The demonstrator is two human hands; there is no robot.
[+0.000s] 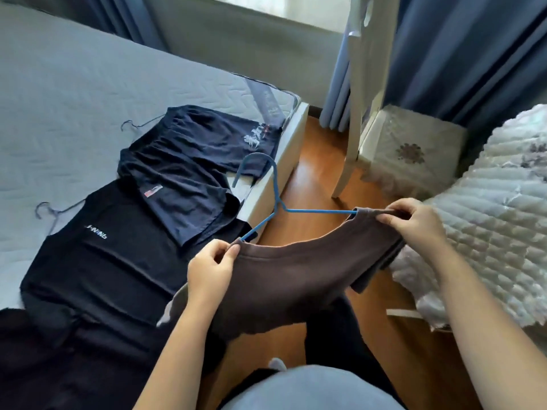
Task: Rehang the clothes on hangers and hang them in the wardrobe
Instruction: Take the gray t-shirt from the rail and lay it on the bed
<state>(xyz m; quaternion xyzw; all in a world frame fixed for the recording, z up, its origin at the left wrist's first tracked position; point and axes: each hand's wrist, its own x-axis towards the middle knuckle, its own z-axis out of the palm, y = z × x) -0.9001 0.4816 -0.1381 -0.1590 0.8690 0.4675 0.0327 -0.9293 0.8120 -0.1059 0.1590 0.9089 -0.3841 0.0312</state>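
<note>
A brown garment [284, 279] hangs between my hands over the floor, with a blue hanger [275, 199] pushed into its neck opening. Both hanger arms run under the cloth and its hook points up and away from me. My left hand [211, 267] pinches the garment's left shoulder at the hanger's end. My right hand [414, 223] pinches the right shoulder over the other end. On the bed [59, 93] lie a navy T-shirt [189, 173] and a black T-shirt [97, 261], each with a thin wire hanger [50, 211] at its neck.
A white chair [364, 113] with a patterned cushion stands ahead on the wooden floor [310, 179]. A white quilted cover [497, 220] bulges at the right. Blue curtains hang behind the chair. More dark cloth lies at the bottom left.
</note>
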